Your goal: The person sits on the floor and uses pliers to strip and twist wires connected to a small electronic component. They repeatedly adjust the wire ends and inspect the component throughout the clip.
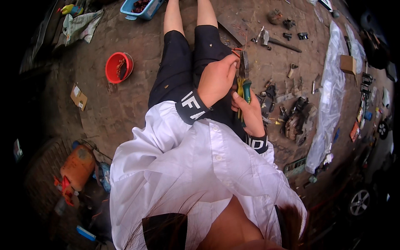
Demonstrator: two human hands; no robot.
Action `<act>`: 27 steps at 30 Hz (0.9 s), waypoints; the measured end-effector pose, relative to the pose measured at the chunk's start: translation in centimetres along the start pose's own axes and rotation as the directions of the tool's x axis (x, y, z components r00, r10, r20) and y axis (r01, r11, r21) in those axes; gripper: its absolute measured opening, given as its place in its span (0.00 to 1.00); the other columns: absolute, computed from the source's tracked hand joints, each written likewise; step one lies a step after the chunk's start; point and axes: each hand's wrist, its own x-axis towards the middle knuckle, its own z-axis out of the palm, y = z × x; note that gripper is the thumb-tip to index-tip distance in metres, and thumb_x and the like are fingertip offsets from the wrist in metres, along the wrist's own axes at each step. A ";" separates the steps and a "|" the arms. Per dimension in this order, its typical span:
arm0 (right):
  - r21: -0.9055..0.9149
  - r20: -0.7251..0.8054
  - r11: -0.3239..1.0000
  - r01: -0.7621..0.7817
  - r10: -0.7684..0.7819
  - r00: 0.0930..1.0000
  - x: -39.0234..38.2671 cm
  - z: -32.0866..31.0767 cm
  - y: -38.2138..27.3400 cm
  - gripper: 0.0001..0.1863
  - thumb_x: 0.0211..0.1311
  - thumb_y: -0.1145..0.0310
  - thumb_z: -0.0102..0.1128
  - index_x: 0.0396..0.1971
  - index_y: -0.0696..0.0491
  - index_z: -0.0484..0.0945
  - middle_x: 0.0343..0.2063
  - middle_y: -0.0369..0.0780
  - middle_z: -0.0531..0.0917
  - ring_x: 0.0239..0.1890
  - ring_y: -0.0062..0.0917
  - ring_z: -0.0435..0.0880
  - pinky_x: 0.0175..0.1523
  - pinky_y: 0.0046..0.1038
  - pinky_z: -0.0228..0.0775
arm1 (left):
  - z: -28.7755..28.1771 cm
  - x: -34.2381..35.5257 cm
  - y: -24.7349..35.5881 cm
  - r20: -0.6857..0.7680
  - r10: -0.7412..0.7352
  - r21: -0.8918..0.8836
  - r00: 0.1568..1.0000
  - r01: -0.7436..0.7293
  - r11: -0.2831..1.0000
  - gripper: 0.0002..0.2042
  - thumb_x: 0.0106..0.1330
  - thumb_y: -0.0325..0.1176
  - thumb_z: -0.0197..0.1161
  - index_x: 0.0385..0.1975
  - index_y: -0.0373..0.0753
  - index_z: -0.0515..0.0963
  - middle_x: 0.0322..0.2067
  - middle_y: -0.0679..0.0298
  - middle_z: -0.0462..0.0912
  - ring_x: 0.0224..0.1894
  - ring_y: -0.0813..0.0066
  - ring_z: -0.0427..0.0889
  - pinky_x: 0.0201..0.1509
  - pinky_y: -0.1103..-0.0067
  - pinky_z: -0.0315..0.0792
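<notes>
My left hand (pixel 216 81) is closed near my right thigh, pinching a thin red-orange wire (pixel 236 51) that sticks out above its fingers, beside the metal jaws of the pliers (pixel 244 62). My right hand (pixel 249 110) is wrapped round the pliers' green and yellow handles, with the jaws pointing away from me. My left fingertips partly hide where wire and jaws meet, so I cannot tell if they touch. Under and around my hands are my dark shorts (pixel 168 66); a flat metal plate (pixel 229 29) lies just beyond.
A red bucket (pixel 129 68) and blue tub (pixel 146 12) stand left and ahead. At right lie a hammer (pixel 279 43), several metal parts (pixel 298 121) and long plastic wrap (pixel 329 96). An orange jug (pixel 79 166) is at lower left, a wheel (pixel 359 202) at lower right.
</notes>
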 end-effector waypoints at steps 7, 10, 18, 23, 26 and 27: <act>0.186 -0.070 0.982 0.027 -0.014 0.997 0.4 0.7 -0.7 0.12 0.66 0.68 0.55 0.45 0.57 0.71 0.26 0.30 0.71 0.28 0.12 0.69 0.33 0.17 0.64 | -0.6 -1.1 0.7 0.082 -0.061 -0.061 0.995 0.066 0.996 0.06 0.66 0.26 0.51 0.37 0.36 0.75 0.28 0.54 0.79 0.30 0.53 0.80 0.32 0.72 0.72; 0.158 -0.224 0.976 0.147 -0.110 0.968 2.4 -0.8 -1.3 0.09 0.66 0.70 0.54 0.42 0.58 0.71 0.26 0.32 0.72 0.27 0.14 0.68 0.34 0.19 0.64 | 0.3 -3.0 0.7 0.112 -0.036 -0.144 0.993 0.052 0.988 0.05 0.67 0.26 0.51 0.36 0.35 0.74 0.26 0.56 0.78 0.26 0.58 0.79 0.31 0.75 0.71; 0.411 -0.240 0.867 0.281 -0.194 0.951 3.9 -4.3 -4.0 0.06 0.66 0.70 0.53 0.37 0.57 0.71 0.28 0.34 0.72 0.25 0.14 0.66 0.31 0.20 0.61 | -1.4 -3.7 2.5 0.190 -0.007 -0.167 0.982 0.040 0.985 0.06 0.67 0.25 0.49 0.36 0.35 0.74 0.25 0.58 0.77 0.24 0.66 0.77 0.31 0.78 0.69; 0.021 -0.487 0.900 0.436 -0.372 0.790 3.1 -8.4 -6.4 0.07 0.65 0.71 0.55 0.38 0.58 0.71 0.28 0.34 0.72 0.26 0.15 0.68 0.31 0.20 0.63 | -3.4 -4.3 1.2 0.186 -0.097 -0.275 0.978 0.147 0.950 0.07 0.69 0.26 0.48 0.36 0.34 0.74 0.26 0.66 0.78 0.25 0.79 0.72 0.32 0.82 0.68; -0.021 -0.373 0.921 0.389 -0.369 0.852 1.6 -5.8 -6.3 0.12 0.63 0.73 0.57 0.45 0.60 0.71 0.33 0.37 0.77 0.30 0.18 0.73 0.36 0.22 0.67 | -3.3 -3.9 1.0 0.266 -0.079 -0.368 0.961 0.177 0.913 0.08 0.70 0.28 0.48 0.36 0.34 0.74 0.22 0.73 0.71 0.22 0.87 0.65 0.27 0.85 0.62; -0.040 -0.350 0.918 0.394 -0.382 0.855 1.4 -5.3 -5.7 0.13 0.63 0.73 0.58 0.45 0.60 0.71 0.39 0.41 0.79 0.35 0.21 0.77 0.39 0.23 0.70 | -3.6 -3.7 1.6 0.323 -0.088 -0.388 0.942 0.216 0.896 0.08 0.71 0.28 0.48 0.36 0.34 0.74 0.21 0.74 0.69 0.21 0.88 0.63 0.26 0.85 0.59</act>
